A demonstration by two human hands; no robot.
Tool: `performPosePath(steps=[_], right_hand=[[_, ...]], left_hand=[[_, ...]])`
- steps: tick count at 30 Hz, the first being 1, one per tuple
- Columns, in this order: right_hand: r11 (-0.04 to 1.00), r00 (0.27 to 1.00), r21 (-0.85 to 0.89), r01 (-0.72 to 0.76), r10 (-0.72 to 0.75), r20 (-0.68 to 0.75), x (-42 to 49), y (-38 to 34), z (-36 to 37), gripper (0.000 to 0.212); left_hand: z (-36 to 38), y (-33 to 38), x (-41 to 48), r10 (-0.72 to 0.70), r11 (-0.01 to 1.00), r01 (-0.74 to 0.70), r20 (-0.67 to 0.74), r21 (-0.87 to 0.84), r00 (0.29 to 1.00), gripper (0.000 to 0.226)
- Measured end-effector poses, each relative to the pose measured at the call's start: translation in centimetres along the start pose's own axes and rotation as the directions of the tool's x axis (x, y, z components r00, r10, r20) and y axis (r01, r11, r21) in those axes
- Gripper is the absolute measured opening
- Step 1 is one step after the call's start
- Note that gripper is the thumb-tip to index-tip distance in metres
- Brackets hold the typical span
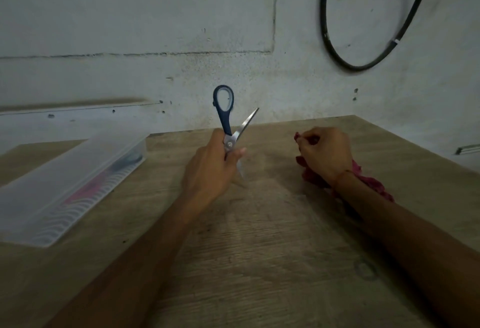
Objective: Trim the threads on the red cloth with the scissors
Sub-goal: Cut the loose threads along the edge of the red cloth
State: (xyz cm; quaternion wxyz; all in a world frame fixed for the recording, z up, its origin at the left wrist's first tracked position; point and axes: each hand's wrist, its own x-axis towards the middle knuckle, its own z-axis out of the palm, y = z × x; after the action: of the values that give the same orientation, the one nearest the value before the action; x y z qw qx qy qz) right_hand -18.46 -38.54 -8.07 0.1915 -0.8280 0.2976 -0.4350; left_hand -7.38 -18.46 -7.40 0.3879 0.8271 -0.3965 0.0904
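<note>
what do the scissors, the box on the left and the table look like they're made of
The scissors have bright bare-metal blades, likely steel, and a dark blue handle, probably matte plastic. The box is translucent frosted plastic: coloured contents show dimly through it. The table has a pale, matte wood-grain top; solid wood or laminate, I cannot tell.

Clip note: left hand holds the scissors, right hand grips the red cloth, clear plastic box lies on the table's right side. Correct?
No: the head view shows the clear plastic box on the left side of the table. The rest holds.
</note>
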Motion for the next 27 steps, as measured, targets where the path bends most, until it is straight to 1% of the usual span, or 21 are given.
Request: performPosePath(steps=[2,4,5,7,9,11,14,17,20,22,24,25,27], right_hand=[[1.000,1.000,0.008,-0.005,0.005,0.017,-0.1,0.1,0.1,0.020],[1.000,0.999,0.010,-0.009,0.009,0.031,-0.3,0.1,0.1,0.019],[1.000,0.999,0.017,-0.013,0.012,0.032,-0.3,0.2,0.1,0.019],[0.999,0.999,0.035,-0.028,0.027,0.043,0.0,0.4,0.0,0.019],[0.997,0.997,0.060,-0.046,0.042,0.059,0.4,0.7,-0.2,0.018],[0.994,0.995,0.086,-0.067,0.061,0.074,0.7,1.1,-0.4,0.017],[0.992,0.992,0.113,-0.062,0.049,0.118,0.8,1.1,-0.5,0.015],[0.991,0.980,0.124,0.042,-0.066,0.190,0.1,0.0,-0.5,0.014],[0.978,0.948,0.138,0.157,-0.188,0.257,-1.1,-1.9,-0.6,0.019],[0.969,0.947,0.082,0.234,-0.246,0.207,-2.2,-3.1,-0.6,0.022],[0.941,0.934,-0.024,0.336,-0.330,0.136,-3.2,-3.9,-0.3,0.020],[0.929,0.925,-0.062,0.364,-0.353,0.142,-3.6,-4.1,0.0,0.019],[0.933,0.924,-0.080,0.351,-0.331,0.191,-4.1,-4.3,0.8,0.021]], left_hand=[[-0.4,-0.4,0.1,0.096,0.992,-0.094,-0.031,0.079,0.995,0.018],[-0.2,-1.0,0.0,0.171,0.978,-0.168,-0.012,0.127,0.985,0.018],[-0.1,-1.2,0.0,0.197,0.971,-0.197,0.009,0.135,0.980,0.018],[-0.1,-1.4,0.0,0.211,0.972,-0.216,0.063,0.088,0.975,0.014],[-0.2,-1.5,0.0,0.217,0.972,-0.226,0.117,0.070,0.969,0.022],[-0.2,-1.9,0.0,0.233,0.960,-0.250,0.135,0.129,0.963,0.032],[0.0,-2.6,0.2,0.182,0.968,-0.200,0.126,0.152,0.975,0.040],[0.0,-2.4,0.3,0.202,0.966,-0.214,0.096,0.145,0.975,0.045],[0.0,-2.1,0.3,0.213,0.959,-0.221,0.064,0.179,0.975,0.040],[0.3,-1.8,0.2,0.174,0.966,-0.182,0.054,0.186,0.983,0.038],[0.4,-1.3,0.0,0.102,0.984,-0.108,0.043,0.139,0.994,0.041],[0.6,-1.0,-0.1,0.062,0.990,-0.066,0.034,0.126,0.997,0.042],[0.7,-0.5,-0.3,0.003,0.991,-0.004,0.006,0.130,1.000,0.038]])
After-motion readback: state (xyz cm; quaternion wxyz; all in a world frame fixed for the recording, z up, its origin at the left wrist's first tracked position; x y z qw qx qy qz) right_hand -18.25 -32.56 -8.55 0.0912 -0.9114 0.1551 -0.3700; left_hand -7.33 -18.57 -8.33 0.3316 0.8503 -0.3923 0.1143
